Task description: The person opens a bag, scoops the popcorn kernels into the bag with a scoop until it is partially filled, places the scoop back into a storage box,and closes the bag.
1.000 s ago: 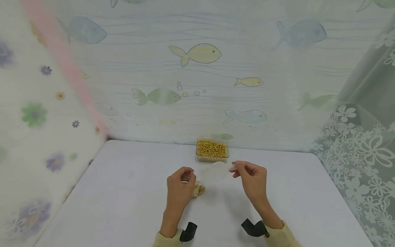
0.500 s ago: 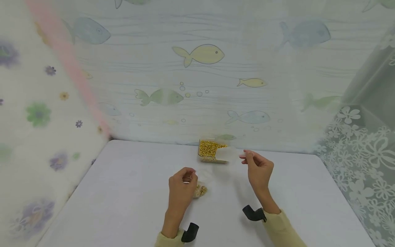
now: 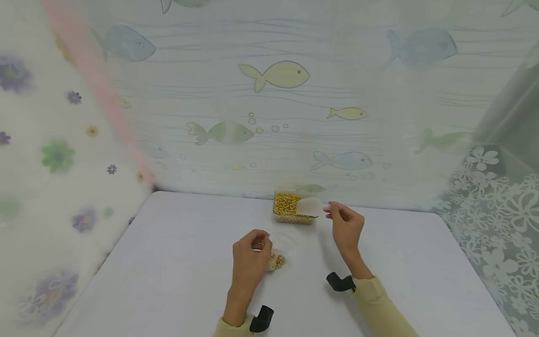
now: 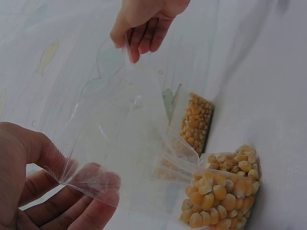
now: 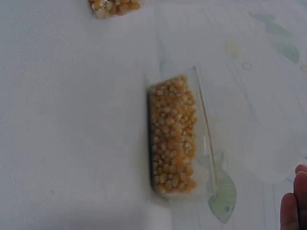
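Note:
My left hand (image 3: pixel 250 255) pinches the upper edge of a clear plastic bag (image 4: pixel 129 139) and holds its mouth spread. Yellow corn kernels (image 4: pixel 218 194) fill the bag's bottom, which stands by the hand in the head view. Farther back, my right hand (image 3: pixel 347 227) pinches the thin handle of a translucent white scoop (image 3: pixel 309 206). The scoop's blade overlaps the right part of a clear rectangular container (image 3: pixel 294 219) of corn kernels in the head view. In the right wrist view the scoop is a faint pale shape, and only some fingertips (image 5: pixel 301 191) show.
A white table (image 3: pixel 181 262) carries everything, and the container stands near its back edge. Behind rises a pale curtain (image 3: pixel 202 84) printed with fish. Flowered cloth (image 3: pixel 46 201) hangs at the left, lacy white fabric (image 3: pixel 501 234) at the right.
My right hand has carried the scoop from beside the bag back to the corn container. The left hand keeps its hold on the bag, nearly still.

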`<state>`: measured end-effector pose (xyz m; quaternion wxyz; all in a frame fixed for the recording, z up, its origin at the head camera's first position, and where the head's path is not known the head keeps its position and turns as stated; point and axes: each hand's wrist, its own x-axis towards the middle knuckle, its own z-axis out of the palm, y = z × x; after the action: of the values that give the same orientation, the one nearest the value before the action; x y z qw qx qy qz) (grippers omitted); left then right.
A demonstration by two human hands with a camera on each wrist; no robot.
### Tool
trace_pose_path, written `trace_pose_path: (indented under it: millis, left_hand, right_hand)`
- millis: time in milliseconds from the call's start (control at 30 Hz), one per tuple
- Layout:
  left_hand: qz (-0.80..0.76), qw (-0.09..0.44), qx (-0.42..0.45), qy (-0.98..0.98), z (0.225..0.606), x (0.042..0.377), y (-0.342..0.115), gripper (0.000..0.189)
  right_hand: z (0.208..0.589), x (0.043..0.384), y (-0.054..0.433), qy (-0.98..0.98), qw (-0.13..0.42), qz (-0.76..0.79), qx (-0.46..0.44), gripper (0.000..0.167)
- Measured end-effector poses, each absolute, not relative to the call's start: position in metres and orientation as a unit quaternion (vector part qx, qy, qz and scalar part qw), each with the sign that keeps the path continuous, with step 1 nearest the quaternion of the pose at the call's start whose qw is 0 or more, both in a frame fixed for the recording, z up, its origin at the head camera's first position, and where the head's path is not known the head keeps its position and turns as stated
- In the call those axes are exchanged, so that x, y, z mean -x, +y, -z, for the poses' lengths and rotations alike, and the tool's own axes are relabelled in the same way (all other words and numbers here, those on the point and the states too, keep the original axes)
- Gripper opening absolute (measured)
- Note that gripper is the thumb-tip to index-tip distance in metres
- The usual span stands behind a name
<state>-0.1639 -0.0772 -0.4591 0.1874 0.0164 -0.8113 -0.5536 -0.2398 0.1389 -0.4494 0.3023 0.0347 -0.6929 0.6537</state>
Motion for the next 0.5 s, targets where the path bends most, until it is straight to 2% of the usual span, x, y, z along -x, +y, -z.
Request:
trace_pose_path:
  millis: [233,500]
  left_hand:
    - [0.552,0.191,-0.015,-0.811,0.459,0.165,-0.077,0.011]
    - [0.551,0.191,-0.012,-0.812,0.46,0.165,-0.078,0.01]
  right_hand:
    - [0.482,0.267,0.143,-0.685,0.273,-0.676,-0.017,0.021]
    - [0.494,0.277,0.14,-0.697,0.139,-0.701,0.06,0.029]
